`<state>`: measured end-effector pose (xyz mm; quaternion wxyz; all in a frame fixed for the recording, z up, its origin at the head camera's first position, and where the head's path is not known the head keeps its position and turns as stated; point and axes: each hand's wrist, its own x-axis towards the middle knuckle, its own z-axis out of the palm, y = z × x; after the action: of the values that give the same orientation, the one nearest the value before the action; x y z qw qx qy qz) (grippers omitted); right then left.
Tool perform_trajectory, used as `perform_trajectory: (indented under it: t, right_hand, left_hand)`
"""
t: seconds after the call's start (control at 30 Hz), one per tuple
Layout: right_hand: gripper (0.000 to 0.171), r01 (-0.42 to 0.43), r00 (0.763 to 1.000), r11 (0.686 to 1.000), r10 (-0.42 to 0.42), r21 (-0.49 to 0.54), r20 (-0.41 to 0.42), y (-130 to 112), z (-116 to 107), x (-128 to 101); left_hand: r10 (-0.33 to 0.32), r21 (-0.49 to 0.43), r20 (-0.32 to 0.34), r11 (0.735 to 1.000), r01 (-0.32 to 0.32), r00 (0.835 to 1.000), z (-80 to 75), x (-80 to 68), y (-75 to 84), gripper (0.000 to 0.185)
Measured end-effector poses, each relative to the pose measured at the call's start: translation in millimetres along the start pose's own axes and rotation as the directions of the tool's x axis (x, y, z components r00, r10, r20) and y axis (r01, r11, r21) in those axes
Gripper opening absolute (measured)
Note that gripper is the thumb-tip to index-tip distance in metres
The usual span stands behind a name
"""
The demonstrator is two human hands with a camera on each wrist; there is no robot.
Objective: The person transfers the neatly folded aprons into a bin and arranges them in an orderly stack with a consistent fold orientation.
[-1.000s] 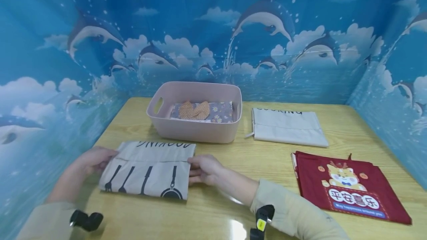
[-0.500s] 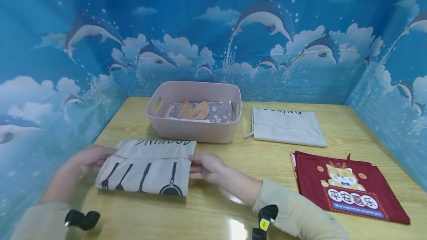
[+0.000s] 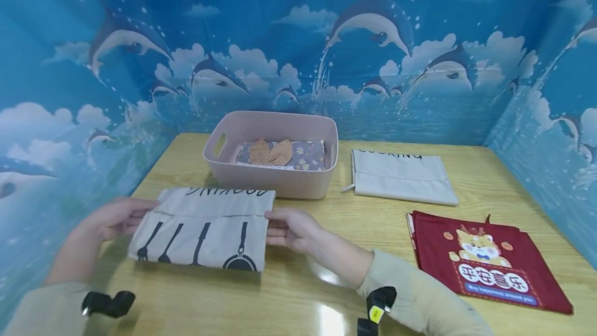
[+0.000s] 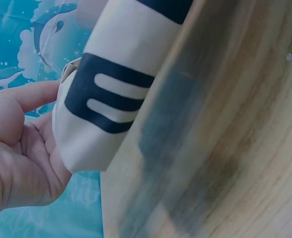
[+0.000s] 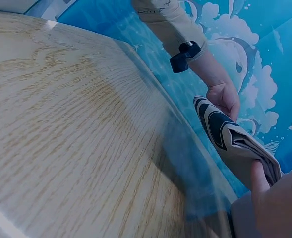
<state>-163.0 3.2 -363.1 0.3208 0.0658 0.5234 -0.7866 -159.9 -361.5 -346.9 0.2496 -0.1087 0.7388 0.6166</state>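
A folded beige apron, printed with upside-down lettering and dark cooking utensils, is held at both sides. My left hand pinches its left edge, and my right hand grips the right edge. In the left wrist view, the apron's rounded fold lies against the fingers, its fork print facing out. The right wrist view shows the layered cloth end between thumb and fingers, lifted off the tabletop. Part of the fingers is hidden behind the cloth.
A pink plastic bin behind the apron holds a floral cloth and an orange dotted bow. To the right lie a pale folded cloth lettered "COOKING" and a folded red cloth on the wooden table. Dolphin-print curtains enclose it.
Both hands have raised the apron slightly and carried it a little away from me, toward the bin. Its left side has shifted a bit left. The bin and other cloths stay put.
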Motion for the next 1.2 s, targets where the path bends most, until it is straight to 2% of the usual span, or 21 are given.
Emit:
perform_trajectory:
  t: [0.27,0.5,0.67,0.87,1.2]
  right_hand:
    - [0.029,0.016,1.0,1.0,-0.016,-0.012,-0.003,-4.5,0.5,-7.4]
    - [0.029,0.035,0.999,0.999,-0.035,0.004,-0.012,-13.5,2.5,-17.2]
    - [0.028,0.052,0.999,0.998,-0.052,0.026,-0.006,-20.3,1.6,-23.6]
    - [0.028,0.098,0.995,0.995,-0.098,-0.001,0.009,-28.3,-1.7,-26.8]
    - [0.026,0.126,0.992,0.991,-0.125,-0.046,0.034,-43.2,-6.1,-33.7]
  left_hand:
    - [0.019,-0.018,0.016,1.0,-0.019,1.0,-3.0,-4.5,7.9,0.017]
    - [0.045,-0.004,-0.012,0.999,-0.045,0.999,-0.8,-10.4,18.8,0.02]
    - [0.066,-0.001,-0.002,0.998,-0.066,0.998,0.1,-16.9,25.7,0.024]
    - [0.08,0.039,-0.024,0.996,-0.079,0.997,3.6,-25.7,34.0,0.021]
    - [0.126,-0.023,0.013,0.992,-0.126,0.992,5.9,-31.6,40.9,0.02]
